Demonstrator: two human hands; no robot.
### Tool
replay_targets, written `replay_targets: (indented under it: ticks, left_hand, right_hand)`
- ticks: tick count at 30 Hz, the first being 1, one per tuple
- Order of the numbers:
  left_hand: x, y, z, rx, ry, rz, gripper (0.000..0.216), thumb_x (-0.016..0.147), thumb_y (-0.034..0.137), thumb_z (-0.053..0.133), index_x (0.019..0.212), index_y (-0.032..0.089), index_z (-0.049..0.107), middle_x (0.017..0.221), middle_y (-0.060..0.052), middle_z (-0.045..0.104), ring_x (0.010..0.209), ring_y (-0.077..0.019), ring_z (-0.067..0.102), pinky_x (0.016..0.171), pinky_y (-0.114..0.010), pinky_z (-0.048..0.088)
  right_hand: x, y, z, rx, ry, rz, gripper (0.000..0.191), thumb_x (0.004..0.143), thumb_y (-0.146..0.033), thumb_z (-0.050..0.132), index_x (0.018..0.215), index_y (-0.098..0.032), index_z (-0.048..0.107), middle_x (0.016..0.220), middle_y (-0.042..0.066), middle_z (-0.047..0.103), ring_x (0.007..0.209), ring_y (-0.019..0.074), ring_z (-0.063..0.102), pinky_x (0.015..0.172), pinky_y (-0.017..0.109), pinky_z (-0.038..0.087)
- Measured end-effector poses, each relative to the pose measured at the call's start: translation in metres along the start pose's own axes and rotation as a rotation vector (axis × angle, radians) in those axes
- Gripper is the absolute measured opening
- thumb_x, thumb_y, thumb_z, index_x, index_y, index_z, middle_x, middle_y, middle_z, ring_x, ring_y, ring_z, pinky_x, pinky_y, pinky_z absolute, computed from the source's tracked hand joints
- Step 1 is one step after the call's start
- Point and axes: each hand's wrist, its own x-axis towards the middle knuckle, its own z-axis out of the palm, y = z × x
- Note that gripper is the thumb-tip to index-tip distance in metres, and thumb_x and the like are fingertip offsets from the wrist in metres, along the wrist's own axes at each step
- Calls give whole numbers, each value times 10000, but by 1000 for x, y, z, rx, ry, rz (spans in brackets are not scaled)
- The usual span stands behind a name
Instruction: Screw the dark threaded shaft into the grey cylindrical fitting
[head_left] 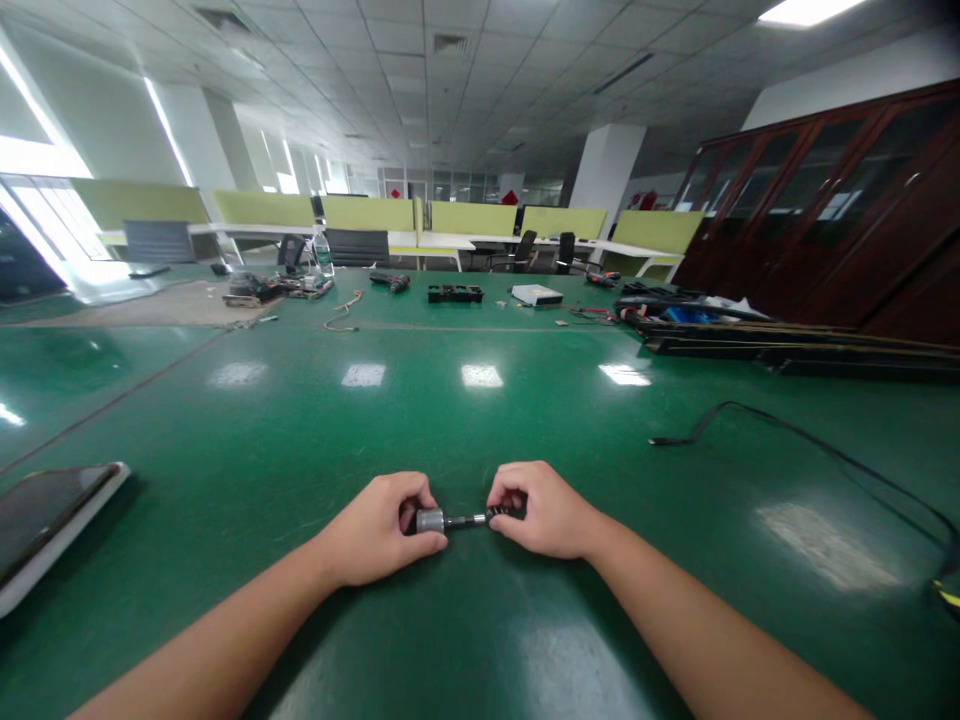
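Note:
Near the middle of the table, a small tool-like part with a grey metal cylinder [430, 521] and a thin dark and silver shaft [466, 521] lies between my hands. My left hand [375, 530] is closed around the cylinder, thumb in front and fingers behind. On the other side, my right hand [551, 512] pinches a black ridged piece [496, 513] at the shaft's right end. Fingers cover much of that piece, and I cannot tell whether it is joined to the shaft. Both hands rest low over the green tabletop [450, 430].
A flat dark-topped device [56, 520] lies at the left edge. To the right, a black cable [795, 425] curves across the table. Farther back are a black slotted part [455, 293], a white box [536, 295], a power drill [390, 281] and a pile of dark strips [720, 335].

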Motion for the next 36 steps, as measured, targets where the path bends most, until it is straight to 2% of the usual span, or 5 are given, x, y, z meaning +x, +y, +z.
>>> replay_targets:
  ticks: [15, 21, 29, 33, 36]
  left_hand:
    - [0, 0, 1, -16, 1, 14, 219, 759, 341, 727, 827, 174, 601, 668, 47, 524, 603, -132, 493, 548, -227, 328]
    - [0, -2, 2, -18, 10, 35, 214, 749, 315, 723, 854, 173, 603, 659, 55, 515, 593, -127, 491, 548, -225, 329]
    - [0, -2, 1, -4, -5, 26, 220, 749, 325, 724, 862, 178, 605, 667, 51, 508, 613, -134, 480, 563, -227, 326]
    - [0, 0, 0, -6, -10, 24, 216, 752, 322, 717, 861, 177, 600, 669, 51, 503, 617, -134, 478, 566, -225, 328]
    - [0, 0, 0, 2, -10, 24, 221, 754, 329, 716, 865, 176, 602, 671, 49, 505, 622, -137, 481, 569, -226, 330]
  right_hand:
    - [-1, 0, 5, 44, -21, 4, 72, 675, -120, 712, 730, -160, 687, 657, -16, 570, 591, 116, 513, 551, 235, 371]
    - [1, -12, 16, 161, 11, -42, 378, 687, -70, 684, 1049, -176, 681, 812, 4, 631, 739, 148, 581, 711, 273, 457]
    - [1, -17, 21, 174, -7, -21, 312, 711, -50, 649, 996, -175, 665, 825, 10, 642, 746, 151, 585, 717, 275, 467]
    - [0, -18, 20, 110, -7, -64, 211, 715, -57, 657, 889, -175, 666, 801, 9, 636, 743, 151, 579, 699, 269, 447]
    - [0, -20, 20, 88, -7, -88, 206, 708, -60, 670, 884, -169, 666, 790, 10, 630, 745, 153, 574, 696, 269, 439]
